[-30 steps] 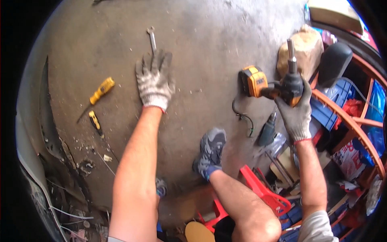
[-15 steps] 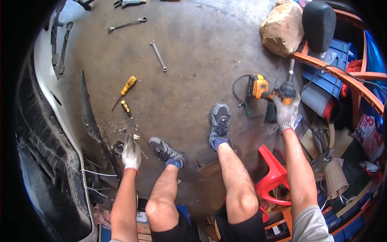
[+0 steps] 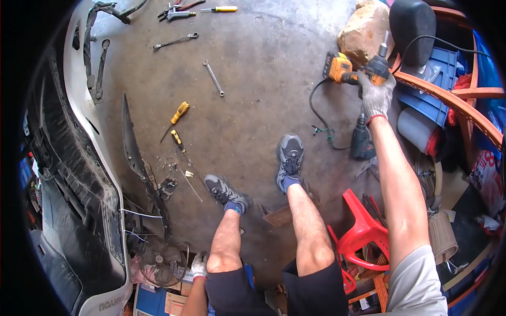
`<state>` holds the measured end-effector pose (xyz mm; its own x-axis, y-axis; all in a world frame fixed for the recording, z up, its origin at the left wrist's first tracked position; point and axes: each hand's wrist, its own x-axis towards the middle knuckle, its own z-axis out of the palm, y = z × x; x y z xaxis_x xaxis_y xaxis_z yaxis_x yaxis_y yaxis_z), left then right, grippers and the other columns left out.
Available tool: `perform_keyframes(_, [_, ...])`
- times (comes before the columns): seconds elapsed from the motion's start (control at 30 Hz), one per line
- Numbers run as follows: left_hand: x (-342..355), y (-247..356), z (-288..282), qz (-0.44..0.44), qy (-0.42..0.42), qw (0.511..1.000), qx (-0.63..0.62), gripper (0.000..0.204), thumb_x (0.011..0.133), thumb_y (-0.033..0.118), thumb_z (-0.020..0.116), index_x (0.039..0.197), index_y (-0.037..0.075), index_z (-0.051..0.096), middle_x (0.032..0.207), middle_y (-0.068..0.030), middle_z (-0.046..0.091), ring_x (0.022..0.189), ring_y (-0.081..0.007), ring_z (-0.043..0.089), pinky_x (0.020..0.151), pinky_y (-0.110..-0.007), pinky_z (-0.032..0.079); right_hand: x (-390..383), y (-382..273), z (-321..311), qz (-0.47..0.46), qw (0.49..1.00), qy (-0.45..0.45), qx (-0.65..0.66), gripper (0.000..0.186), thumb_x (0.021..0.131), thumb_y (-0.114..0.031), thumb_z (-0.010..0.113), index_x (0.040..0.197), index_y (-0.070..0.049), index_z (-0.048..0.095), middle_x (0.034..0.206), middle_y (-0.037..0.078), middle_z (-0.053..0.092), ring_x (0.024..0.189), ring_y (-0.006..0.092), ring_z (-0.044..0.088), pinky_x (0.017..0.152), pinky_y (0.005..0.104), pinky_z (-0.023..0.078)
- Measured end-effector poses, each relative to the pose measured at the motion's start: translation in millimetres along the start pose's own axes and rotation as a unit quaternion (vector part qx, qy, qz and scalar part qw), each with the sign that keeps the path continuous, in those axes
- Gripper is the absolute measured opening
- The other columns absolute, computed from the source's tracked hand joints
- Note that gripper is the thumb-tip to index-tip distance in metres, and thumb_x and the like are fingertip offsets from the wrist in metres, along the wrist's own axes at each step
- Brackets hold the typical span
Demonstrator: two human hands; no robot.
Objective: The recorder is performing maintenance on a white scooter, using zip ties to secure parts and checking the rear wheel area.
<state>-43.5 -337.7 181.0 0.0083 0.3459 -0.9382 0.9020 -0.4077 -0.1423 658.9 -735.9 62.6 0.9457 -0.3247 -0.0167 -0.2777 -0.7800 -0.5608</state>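
Hands well apart. Gloved right hand (image 3: 376, 99) wrapped round the yellow-black cordless power wrench (image 3: 378, 67); wrench's nose-to-rear axis runs forward from that hand, socket end pointing away and slightly right, battery out to the left. Gloved left hand (image 3: 199, 265) far off, back and left, beside left knee (image 3: 219, 262), near fan (image 3: 159, 259); can't tell if its fingers grip anything. Corded drill (image 3: 362, 141) on the floor just behind right hand.

I am wearing pale knit work gloves (image 3: 377, 97) with red-edged cuffs (image 3: 375, 117), a light grey sleeve (image 3: 416, 282), black shorts (image 3: 319, 282), blue socks (image 3: 290, 182) and grey sneakers (image 3: 290, 145) with dark laces (image 3: 289, 164).
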Motion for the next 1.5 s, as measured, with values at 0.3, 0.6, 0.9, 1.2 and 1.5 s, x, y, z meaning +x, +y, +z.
perform_keyframes(0.3, [-67, -125, 12, 0.035, -0.067, 0.970, 0.231, 0.038, 0.093, 0.036, 0.046, 0.110, 0.008, 0.064, 0.110, -0.0177, 0.066, 0.103, -0.0341, 0.062, 0.089, -0.039, 0.048, -13, -60, 57, -0.070, 0.978, -0.153, -0.125, 0.079, 0.071, -0.038, 0.074, 0.133, -0.001, 0.042, 0.123, 0.025, 0.055, 0.116, 0.0372, 0.053, 0.096, 0.0431, 0.044])
perform_keyframes(0.6, [-120, 15, -17, -0.141, 0.035, 0.987, -0.071, 0.041, 0.092, 0.034, 0.049, 0.119, 0.005, 0.061, 0.118, -0.0193, 0.062, 0.113, -0.0330, 0.058, 0.095, -0.037, 0.044, -72, 25, 3, 0.012, 0.983, -0.141, -0.116, 0.073, 0.077, -0.030, 0.077, 0.133, -0.003, 0.038, 0.118, 0.018, 0.056, 0.111, 0.0305, 0.055, 0.095, 0.0400, 0.043])
perform_keyframes(0.9, [-153, 66, -56, -0.176, 0.015, 0.977, -0.117, 0.044, 0.091, 0.035, 0.048, 0.117, 0.003, 0.061, 0.115, -0.0187, 0.064, 0.111, -0.0323, 0.058, 0.093, -0.037, 0.044, -50, 16, -1, -0.003, 0.984, -0.142, -0.111, 0.079, 0.076, -0.028, 0.076, 0.137, -0.002, 0.033, 0.121, 0.020, 0.053, 0.115, 0.0332, 0.052, 0.097, 0.0393, 0.041])
perform_keyframes(1.2, [-192, 39, -37, -0.126, 0.061, 0.968, -0.210, 0.046, 0.090, 0.039, 0.048, 0.116, 0.003, 0.062, 0.120, -0.0198, 0.060, 0.116, -0.0342, 0.054, 0.097, -0.037, 0.042, -19, 37, -12, 0.026, 0.896, -0.311, -0.315, 0.095, 0.078, -0.043, 0.064, 0.148, -0.004, 0.015, 0.132, 0.025, 0.051, 0.116, 0.0404, 0.054, 0.097, 0.0450, 0.045])
perform_keyframes(1.5, [-253, 137, -96, -0.046, -0.059, 0.987, -0.139, 0.056, 0.095, 0.048, 0.035, 0.141, 0.016, 0.043, 0.149, -0.0117, 0.036, 0.139, -0.0247, 0.032, 0.115, -0.035, 0.025, -80, -74, -149, 0.077, 0.878, -0.388, -0.271, 0.067, 0.080, -0.040, 0.058, 0.130, 0.002, 0.043, 0.124, 0.027, 0.054, 0.114, 0.0408, 0.054, 0.098, 0.0463, 0.043])
